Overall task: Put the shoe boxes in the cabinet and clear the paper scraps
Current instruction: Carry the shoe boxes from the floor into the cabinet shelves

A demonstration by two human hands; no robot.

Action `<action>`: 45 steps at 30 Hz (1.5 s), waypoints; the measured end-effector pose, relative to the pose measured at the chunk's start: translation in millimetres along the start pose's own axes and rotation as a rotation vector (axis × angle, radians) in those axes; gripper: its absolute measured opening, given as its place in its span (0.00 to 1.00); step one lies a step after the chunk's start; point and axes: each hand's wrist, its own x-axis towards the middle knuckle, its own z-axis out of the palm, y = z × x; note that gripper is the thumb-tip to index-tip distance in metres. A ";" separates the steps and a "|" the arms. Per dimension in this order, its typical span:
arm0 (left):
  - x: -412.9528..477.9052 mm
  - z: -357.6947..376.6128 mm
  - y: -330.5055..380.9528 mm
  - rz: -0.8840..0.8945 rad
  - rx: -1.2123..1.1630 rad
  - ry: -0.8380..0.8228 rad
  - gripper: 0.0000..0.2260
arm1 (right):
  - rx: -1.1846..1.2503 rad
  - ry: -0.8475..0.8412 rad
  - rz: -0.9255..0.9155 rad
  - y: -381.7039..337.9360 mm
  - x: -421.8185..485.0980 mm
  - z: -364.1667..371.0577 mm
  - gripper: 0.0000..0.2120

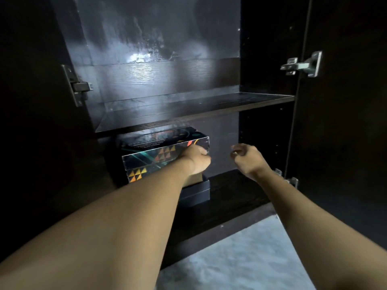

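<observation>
A dark patterned shoe box [155,151] with orange triangles sits in the lower compartment of the dark cabinet [199,105], stacked on a plain dark box [195,193]. My left hand [196,160] presses against the patterned box's front right corner, fingers bent on its edge. My right hand [246,156] hovers to the right of the box inside the compartment, fingers curled loosely, holding nothing. No paper scraps are in sight.
The upper shelf [209,107] holds nothing. Both cabinet doors stand open, with metal hinges at left [80,86] and right [301,65]. A pale floor [240,262] lies below the cabinet's front edge.
</observation>
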 end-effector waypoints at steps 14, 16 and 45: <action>-52.7 87.2 155.4 0.512 -0.204 -0.292 0.09 | -0.275 0.497 0.270 47.9 -139.5 -199.3 0.13; -72.8 108.3 181.1 0.578 -0.267 -0.351 0.09 | -0.264 0.583 0.300 55.0 -170.7 -218.2 0.12; -523.6 352.5 330.0 0.553 -0.310 -1.449 0.37 | -0.411 0.992 1.439 170.6 -654.5 -427.3 0.38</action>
